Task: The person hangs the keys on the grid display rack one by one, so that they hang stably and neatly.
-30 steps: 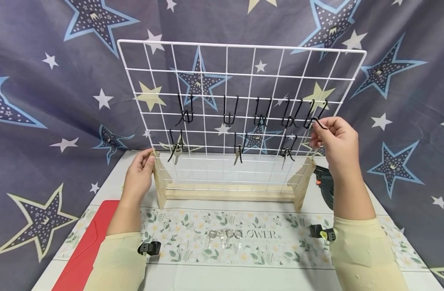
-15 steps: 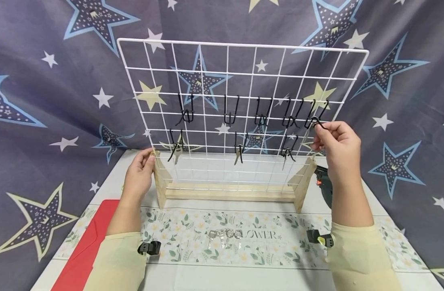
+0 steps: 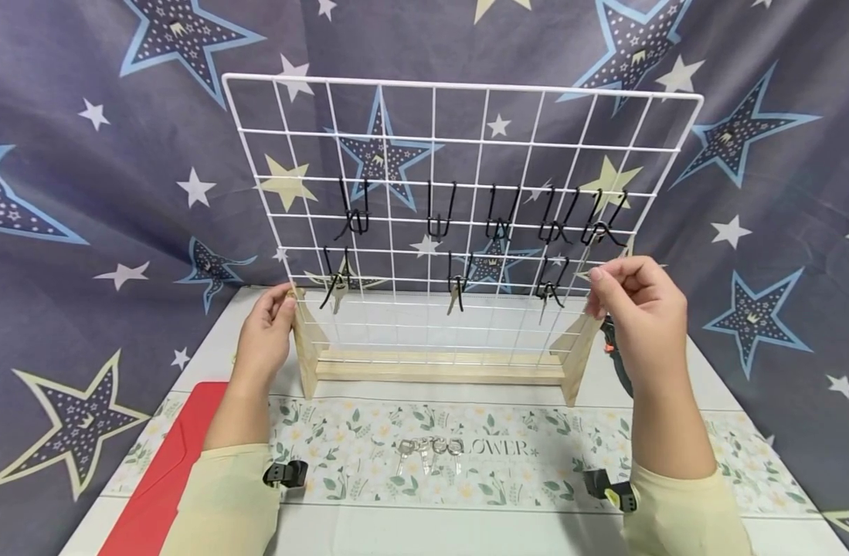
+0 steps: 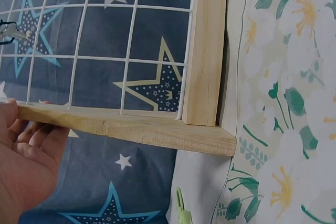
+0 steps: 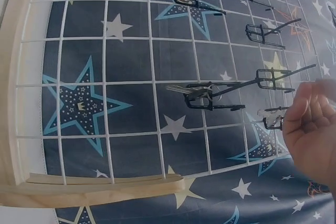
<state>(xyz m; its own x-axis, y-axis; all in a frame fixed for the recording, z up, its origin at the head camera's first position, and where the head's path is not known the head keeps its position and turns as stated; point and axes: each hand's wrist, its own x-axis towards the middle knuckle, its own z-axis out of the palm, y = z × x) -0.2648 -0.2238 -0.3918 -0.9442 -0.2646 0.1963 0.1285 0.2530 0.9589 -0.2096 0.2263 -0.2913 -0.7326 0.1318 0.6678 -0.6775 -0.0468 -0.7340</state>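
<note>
Near, on table: loose keys, probably light, stiff, slick; pinch by heads. Farther, at left: wooden stand, gripped by left hand, fingers curled. Right, below end hook: right hand, fingers narrow; cannot tell whether pinching hung key.

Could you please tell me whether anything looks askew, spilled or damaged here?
Nothing looks spilled or damaged. One mild oddity: on the white wire grid, the upper row of black hooks is unevenly spaced, with the two rightmost hooks crowded together and the widest gap toward the left.
</note>
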